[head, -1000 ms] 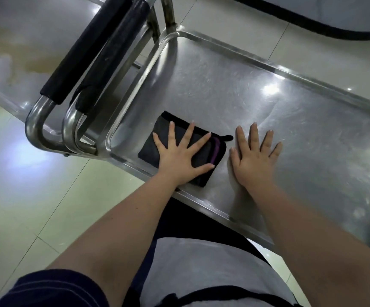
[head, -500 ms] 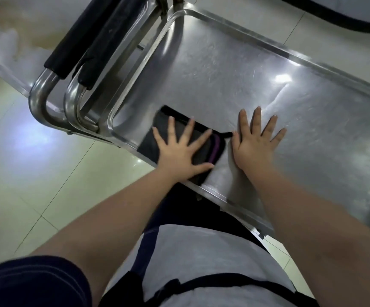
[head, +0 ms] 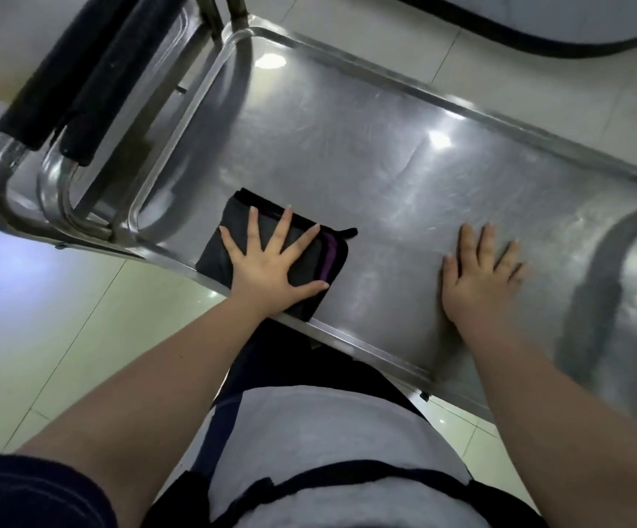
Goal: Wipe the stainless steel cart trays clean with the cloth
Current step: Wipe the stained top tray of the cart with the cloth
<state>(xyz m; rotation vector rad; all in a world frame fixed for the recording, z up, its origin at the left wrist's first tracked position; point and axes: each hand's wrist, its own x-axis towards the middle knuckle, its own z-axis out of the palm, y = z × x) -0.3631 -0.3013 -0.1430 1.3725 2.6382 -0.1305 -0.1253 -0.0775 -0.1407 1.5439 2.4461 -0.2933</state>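
On the top tray (head: 404, 154) of the stainless steel cart, near its left end and against the near rim, lies a folded black cloth (head: 309, 257) with a purple stripe along its right edge. The left hand (head: 271, 264) is pressed flat on the cloth, palm down, fingers spread wide apart; nothing is pinched or gripped. The heel of this hand sits at the tray's near rim, and the cloth's near corner touches that rim.

The right hand (head: 477, 276) rests flat on bare steel, well apart from the cloth, fingers extended and only slightly separated (its outline is blurred). It contacts the tray surface only.

The tray surface shows fine scratches and reflected ceiling lights. At the left end, two tubular handles with black foam grips (head: 80, 74) stand just beside the tray's rounded corner. Pale floor tiles (head: 61, 318) surround the cart. A dark-edged curved surface (head: 538, 17) is visible at the far right.
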